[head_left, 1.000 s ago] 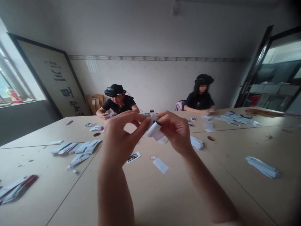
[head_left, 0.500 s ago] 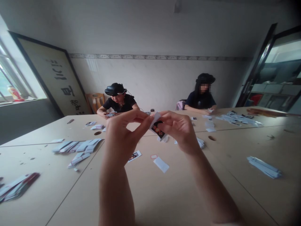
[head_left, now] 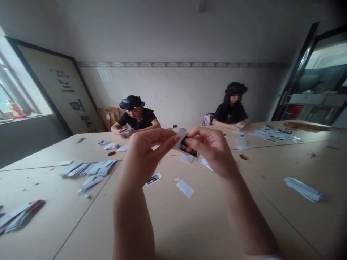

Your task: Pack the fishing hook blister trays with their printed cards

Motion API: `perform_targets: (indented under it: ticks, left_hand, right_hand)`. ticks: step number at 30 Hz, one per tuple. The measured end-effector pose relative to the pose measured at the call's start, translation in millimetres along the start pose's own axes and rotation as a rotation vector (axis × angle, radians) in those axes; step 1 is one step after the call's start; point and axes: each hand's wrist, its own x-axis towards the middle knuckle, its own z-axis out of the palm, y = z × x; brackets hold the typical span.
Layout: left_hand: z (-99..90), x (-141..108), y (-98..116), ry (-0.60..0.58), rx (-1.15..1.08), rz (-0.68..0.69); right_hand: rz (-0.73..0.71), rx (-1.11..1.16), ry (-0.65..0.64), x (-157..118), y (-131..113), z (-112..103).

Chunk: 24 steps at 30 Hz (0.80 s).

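Both my hands are raised above the table, pinching one small printed card (head_left: 189, 147) between them. White-edged and black in the middle, it carries a colourful picture and has a pale flap at its upper left. My left hand (head_left: 151, 148) grips that flap between thumb and forefinger. On the other side, my right hand (head_left: 210, 148) holds the card's upper edge, thumb across its face. Beneath my hands lie another black printed card (head_left: 154, 179), a white paper slip (head_left: 185, 188) and a tiny red-edged label (head_left: 176, 179).
Paper bundles (head_left: 89, 168) lie at the left, with a further stack (head_left: 21, 216) near the left edge. A bundle of slips (head_left: 304, 189) rests at the right. Two people sit across the table (head_left: 189, 231); scattered cards (head_left: 273, 134) lie beside the one at right.
The card has turned in my fingers, its lower end swinging to the right so that more of the printed face shows. My hands remain nearly in place.
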Motion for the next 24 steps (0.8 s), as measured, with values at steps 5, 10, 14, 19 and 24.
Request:
perform_targets:
  ticks: [5,10,14,19,24]
  left_hand:
    - [-3.1,-0.3,3.5,-0.121,-0.043,-0.038]
    - [-4.4,-2.4,4.4,-0.136,-0.073,-0.092]
    - [-4.4,-2.4,4.1,-0.165,-0.058,-0.115]
    - [-6.4,-0.5,-0.4,-0.234,-0.064,-0.122]
    - [-9.5,-1.0,-5.3,-0.313,-0.081,-0.144]
  right_hand:
    - [0.002,-0.066,-0.003,-2.8,-3.9,-1.9]
    - [-0.014,-0.085,-0.018,-2.1,-4.4,-1.2]
    - [-0.042,-0.094,-0.010,-1.6,-4.0,-1.4]
    - [-0.064,-0.082,0.009,-1.0,-3.0,-2.6]
    - [0.011,0.025,-0.042,0.3,-4.1,-2.3]
